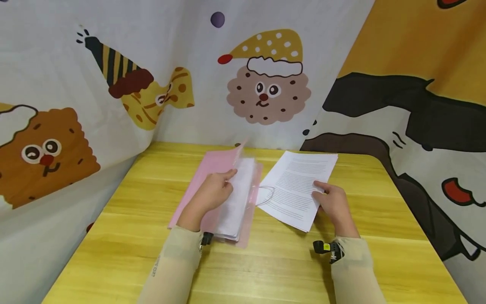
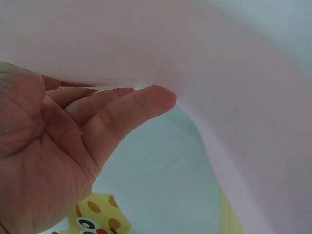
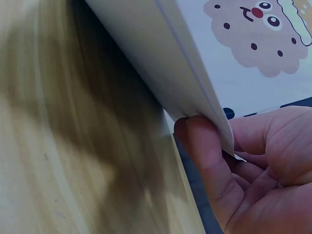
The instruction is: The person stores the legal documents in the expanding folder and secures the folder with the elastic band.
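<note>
Stapled-looking or loosely stacked white paper sheets covered in printed lines (image 1: 292, 185) are lying aslant to the right of a pink translucent plastic folder (image 1: 197, 181), over a yellow wood-grained tabletop (image 1: 258, 274). The person's right hand (image 1: 334, 204) is grasping their right edge, pinching it between thumb and fingers; the right wrist view is showing this edge standing clear of the wood, with a dark shadow falling beneath, so the grip is apparently keeping that side raised. The printing is facing up, which is leaving the text visible to the person. On the other side, the left hand (image 1: 212, 190) is pinching a thin, pale pinkish sheet of the folder, seemingly to keep the front part lifted; whether it is gripping the cover alone or also an inner leaf, one cannot tell. This lifting is exposing the white pages inside the folder (image 1: 233, 211), while the pink back is lying flat below them and is probably giving them a steady base. A thin looped outline (image 1: 270, 195) is showing between folder and sheets, its material being unclear. Behind the table, a white cloth backdrop with cartoon biscuits (image 1: 182, 126) is hanging.
</note>
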A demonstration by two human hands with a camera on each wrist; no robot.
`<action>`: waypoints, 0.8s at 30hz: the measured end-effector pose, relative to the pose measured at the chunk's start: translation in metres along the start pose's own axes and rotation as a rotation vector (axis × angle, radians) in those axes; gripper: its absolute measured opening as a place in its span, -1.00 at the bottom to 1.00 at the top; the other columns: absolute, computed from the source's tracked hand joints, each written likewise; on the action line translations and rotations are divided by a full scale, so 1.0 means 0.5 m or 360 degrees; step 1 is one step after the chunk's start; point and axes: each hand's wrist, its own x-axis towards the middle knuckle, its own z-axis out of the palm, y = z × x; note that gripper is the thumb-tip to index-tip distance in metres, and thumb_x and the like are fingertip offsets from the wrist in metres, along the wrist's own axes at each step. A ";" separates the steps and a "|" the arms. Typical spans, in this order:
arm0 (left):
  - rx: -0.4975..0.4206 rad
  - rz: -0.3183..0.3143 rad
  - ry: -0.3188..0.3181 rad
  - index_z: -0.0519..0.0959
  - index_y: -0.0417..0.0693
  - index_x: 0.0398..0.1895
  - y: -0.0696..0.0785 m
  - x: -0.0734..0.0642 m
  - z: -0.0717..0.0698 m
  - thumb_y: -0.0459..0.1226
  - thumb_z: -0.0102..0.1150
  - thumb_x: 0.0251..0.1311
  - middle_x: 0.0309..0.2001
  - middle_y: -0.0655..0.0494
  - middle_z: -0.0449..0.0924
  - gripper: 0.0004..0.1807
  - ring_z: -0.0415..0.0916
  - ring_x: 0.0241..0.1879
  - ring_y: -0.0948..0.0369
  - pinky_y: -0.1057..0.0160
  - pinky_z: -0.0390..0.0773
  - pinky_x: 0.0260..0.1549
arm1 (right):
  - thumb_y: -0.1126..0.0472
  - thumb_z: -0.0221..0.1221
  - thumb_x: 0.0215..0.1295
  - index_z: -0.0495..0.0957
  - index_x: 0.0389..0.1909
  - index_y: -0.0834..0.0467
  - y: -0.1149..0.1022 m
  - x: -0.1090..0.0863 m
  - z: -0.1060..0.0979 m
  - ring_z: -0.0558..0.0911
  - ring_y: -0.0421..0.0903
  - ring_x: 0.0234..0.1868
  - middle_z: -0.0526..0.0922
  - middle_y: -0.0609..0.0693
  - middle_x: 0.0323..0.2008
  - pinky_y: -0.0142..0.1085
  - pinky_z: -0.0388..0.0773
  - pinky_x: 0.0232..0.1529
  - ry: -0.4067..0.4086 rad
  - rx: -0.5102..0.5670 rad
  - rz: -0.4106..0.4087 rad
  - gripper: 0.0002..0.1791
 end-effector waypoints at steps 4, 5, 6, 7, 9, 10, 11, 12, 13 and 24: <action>-0.0002 -0.0042 -0.0020 0.35 -0.06 0.61 0.003 -0.002 -0.003 -0.35 -0.04 0.41 -0.66 0.10 0.43 -0.33 0.00 -0.70 0.32 0.37 0.16 -0.68 | 0.19 0.16 0.51 0.47 0.52 0.18 0.003 -0.002 -0.004 0.61 -0.15 -0.36 0.57 0.37 0.33 -0.24 0.65 -0.40 0.0018 0.0013 0.0025 -0.41; 0.0000 -0.0048 -0.0026 0.33 -0.06 0.63 0.003 -0.002 -0.004 -0.34 -0.03 0.39 -0.73 0.17 0.26 -0.31 0.02 -0.70 0.32 0.37 0.16 -0.68 | 0.19 0.16 0.51 0.47 0.53 0.17 0.003 -0.002 -0.005 0.62 -0.15 -0.36 0.56 0.37 0.33 -0.25 0.65 -0.39 0.0021 0.0020 0.0026 -0.41; 0.0000 -0.0051 -0.0027 0.32 -0.06 0.63 0.002 -0.002 -0.004 -0.34 -0.01 0.36 -0.74 0.18 0.26 -0.28 0.02 -0.69 0.32 0.36 0.16 -0.67 | 0.19 0.15 0.52 0.47 0.53 0.17 0.003 -0.003 -0.007 0.62 -0.15 -0.35 0.57 0.36 0.33 -0.26 0.66 -0.38 0.0028 0.0028 0.0028 -0.41; -0.0002 -0.0054 -0.0030 0.30 -0.06 0.64 0.002 -0.002 -0.005 -0.34 0.00 0.32 -0.76 0.16 0.29 -0.24 0.02 -0.69 0.32 0.36 0.16 -0.67 | 0.19 0.15 0.52 0.46 0.53 0.17 0.003 -0.004 -0.009 0.63 -0.15 -0.34 0.56 0.37 0.34 -0.27 0.66 -0.37 0.0031 0.0040 0.0026 -0.41; 0.0000 -0.0064 -0.0042 0.28 -0.05 0.66 0.001 -0.003 -0.006 -0.34 0.04 0.24 -0.74 0.08 0.38 -0.18 0.01 -0.69 0.32 0.35 0.17 -0.67 | 0.20 0.14 0.53 0.45 0.54 0.18 0.003 -0.006 -0.013 0.64 -0.16 -0.33 0.55 0.38 0.36 -0.29 0.68 -0.36 0.0037 0.0067 0.0018 -0.41; 0.0000 -0.0065 -0.0046 0.27 -0.05 0.66 0.001 -0.003 -0.006 -0.34 0.05 0.22 -0.73 0.05 0.41 -0.16 0.01 -0.69 0.33 0.35 0.18 -0.67 | 0.20 0.14 0.53 0.44 0.54 0.19 0.002 -0.007 -0.017 0.65 -0.17 -0.32 0.54 0.38 0.37 -0.30 0.69 -0.35 0.0038 0.0083 0.0013 -0.41; -0.0008 -0.0073 -0.0050 0.26 -0.05 0.67 0.000 -0.003 -0.007 -0.34 0.05 0.21 -0.72 0.04 0.41 -0.15 0.01 -0.69 0.33 0.35 0.18 -0.68 | 0.20 0.14 0.53 0.43 0.54 0.19 0.001 -0.009 -0.020 0.66 -0.18 -0.32 0.54 0.39 0.38 -0.31 0.69 -0.34 0.0038 0.0096 0.0006 -0.41; -0.0017 -0.0078 -0.0052 0.26 -0.04 0.67 0.000 -0.003 -0.007 -0.34 0.05 0.21 -0.72 0.04 0.41 -0.15 -0.01 -0.69 0.32 0.36 0.17 -0.68 | 0.20 0.14 0.53 0.43 0.55 0.19 0.001 -0.010 -0.024 0.67 -0.19 -0.32 0.53 0.40 0.39 -0.31 0.70 -0.33 0.0043 0.0102 0.0000 -0.40; -0.0021 -0.0081 -0.0052 0.26 -0.03 0.67 0.000 -0.003 -0.007 -0.34 0.05 0.21 -0.73 0.05 0.40 -0.15 -0.01 -0.69 0.33 0.36 0.17 -0.68 | 0.20 0.14 0.53 0.43 0.55 0.19 0.000 -0.011 -0.028 0.67 -0.19 -0.32 0.53 0.40 0.38 -0.30 0.71 -0.33 0.0050 0.0109 -0.0006 -0.40; -0.0119 -0.0097 -0.0041 0.27 0.03 0.67 -0.002 -0.003 -0.011 -0.33 0.01 0.28 -0.81 0.29 0.16 -0.20 -0.05 -0.70 0.32 0.37 0.16 -0.69 | 0.17 0.17 0.56 0.44 0.56 0.11 -0.020 -0.027 -0.066 0.65 -0.33 -0.30 0.55 0.30 0.38 -0.38 0.73 -0.28 0.0140 0.0255 0.0003 -0.42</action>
